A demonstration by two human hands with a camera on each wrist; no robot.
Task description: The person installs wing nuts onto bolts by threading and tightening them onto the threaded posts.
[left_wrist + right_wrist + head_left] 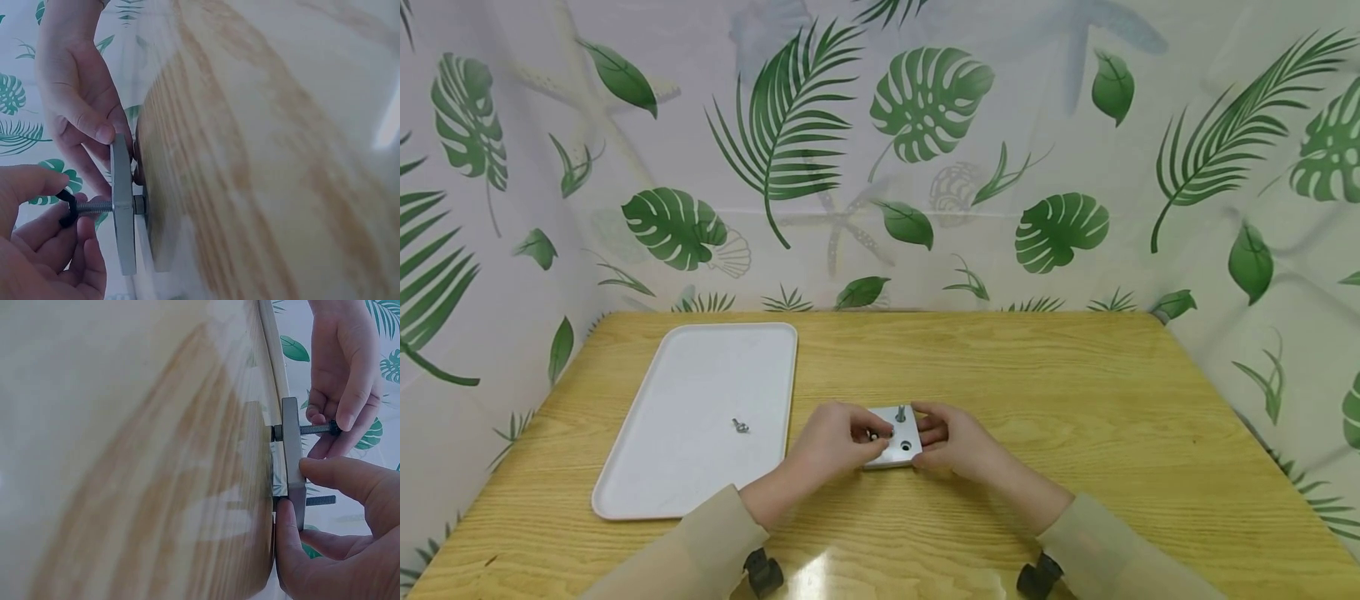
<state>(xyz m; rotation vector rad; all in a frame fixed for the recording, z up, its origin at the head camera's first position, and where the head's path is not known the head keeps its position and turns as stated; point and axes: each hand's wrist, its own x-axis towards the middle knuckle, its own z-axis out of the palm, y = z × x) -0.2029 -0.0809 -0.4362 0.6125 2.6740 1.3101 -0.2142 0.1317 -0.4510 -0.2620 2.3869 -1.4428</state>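
Note:
A square metal plate (pixel 895 456) is held a little above the table, bolt heads showing beneath it in both wrist views. My left hand (pixel 835 437) pinches a dark wing nut (pixel 70 209) at the top end of a threaded bolt (pixel 95 207) that passes through the plate. With thumb and fingers, my right hand (pixel 962 446) grips the plate's right edge, one finger under it. A second bolt (pixel 901 413) stands bare at the plate's far right corner. Near the front right corner is a round hole (pixel 906 446). Fingers partly hide the plate's left side in the head view.
To the left, a white tray (pixel 700 375) lies on the wooden table (pixel 1037 375), with a small silver wing-nut-like piece of hardware (pixel 741 426) on it. Leaf-patterned cloth (pixel 970 167) hangs behind the table and along both sides.

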